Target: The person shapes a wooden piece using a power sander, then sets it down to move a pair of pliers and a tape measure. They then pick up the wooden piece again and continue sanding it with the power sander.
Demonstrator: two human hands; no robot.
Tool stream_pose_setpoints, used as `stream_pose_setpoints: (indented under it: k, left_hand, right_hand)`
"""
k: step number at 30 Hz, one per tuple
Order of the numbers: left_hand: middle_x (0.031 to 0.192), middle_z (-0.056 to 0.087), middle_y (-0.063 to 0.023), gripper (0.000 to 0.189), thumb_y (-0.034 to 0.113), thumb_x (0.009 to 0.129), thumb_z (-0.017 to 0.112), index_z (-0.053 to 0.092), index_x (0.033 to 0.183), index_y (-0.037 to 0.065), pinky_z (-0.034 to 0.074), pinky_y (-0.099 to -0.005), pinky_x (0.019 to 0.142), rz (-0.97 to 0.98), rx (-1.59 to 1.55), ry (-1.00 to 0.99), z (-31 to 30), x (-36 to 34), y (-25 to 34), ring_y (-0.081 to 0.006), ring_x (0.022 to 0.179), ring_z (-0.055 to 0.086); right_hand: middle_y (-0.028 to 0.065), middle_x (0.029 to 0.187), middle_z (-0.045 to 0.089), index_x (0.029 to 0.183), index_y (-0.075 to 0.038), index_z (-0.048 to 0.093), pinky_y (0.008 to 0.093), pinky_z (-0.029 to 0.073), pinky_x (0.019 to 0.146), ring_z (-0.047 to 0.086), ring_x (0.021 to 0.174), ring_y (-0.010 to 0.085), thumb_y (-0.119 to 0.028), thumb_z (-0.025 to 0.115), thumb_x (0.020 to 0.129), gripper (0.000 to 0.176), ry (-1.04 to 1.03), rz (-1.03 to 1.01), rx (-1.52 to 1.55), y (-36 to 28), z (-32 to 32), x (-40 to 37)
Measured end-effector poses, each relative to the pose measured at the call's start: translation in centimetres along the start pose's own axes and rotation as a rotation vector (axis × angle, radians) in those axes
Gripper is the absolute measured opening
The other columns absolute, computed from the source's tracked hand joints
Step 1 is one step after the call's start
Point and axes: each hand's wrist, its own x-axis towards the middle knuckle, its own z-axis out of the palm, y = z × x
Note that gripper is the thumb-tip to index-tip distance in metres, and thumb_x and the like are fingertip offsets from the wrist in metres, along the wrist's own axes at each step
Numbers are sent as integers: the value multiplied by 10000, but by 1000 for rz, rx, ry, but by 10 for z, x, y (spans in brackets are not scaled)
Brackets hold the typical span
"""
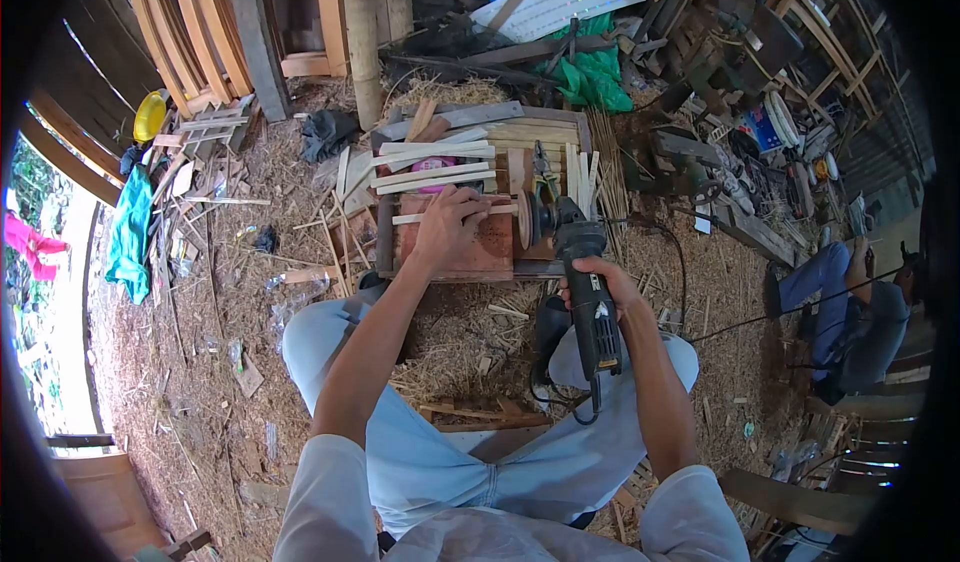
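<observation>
My right hand [612, 288] is wrapped round the black body of an angle grinder [592, 312], whose cord hangs from its lower end. The grinder's round disc [526, 220] faces left, standing on edge at the end of a thin wooden strip [408, 219]. With fingers bent over that strip, my left hand [455, 224] holds it down on a reddish-brown board [485, 252]; the fingertips are partly hidden. Several pale wooden strips [435, 177] lie just beyond the left hand, above a pink item [437, 165]. Pliers [544, 169] with yellow-green handles rest beyond the disc.
Wood shavings and offcuts [210, 362] cover the ground. More strips [582, 177] lie right of the pliers. Curved wooden pieces [190, 32] lean at the back left. A black cable [740, 330] runs right, towards another person [850, 312] seated at the far right.
</observation>
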Motion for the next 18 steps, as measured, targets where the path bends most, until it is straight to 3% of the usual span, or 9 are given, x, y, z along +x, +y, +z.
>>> stream_pose_setpoints:
  k: [18]
  left_hand:
    - [923,635,-11,123,70,743,683,717,861,60,461,-375,811,4,-18,18,-3,-1,4,-241,873,545]
  right_hand:
    - [134,806,660,932,12,582,344,576,627,663,661,226,-227,694,777,306,-37,48,-26,-4,-5,8]
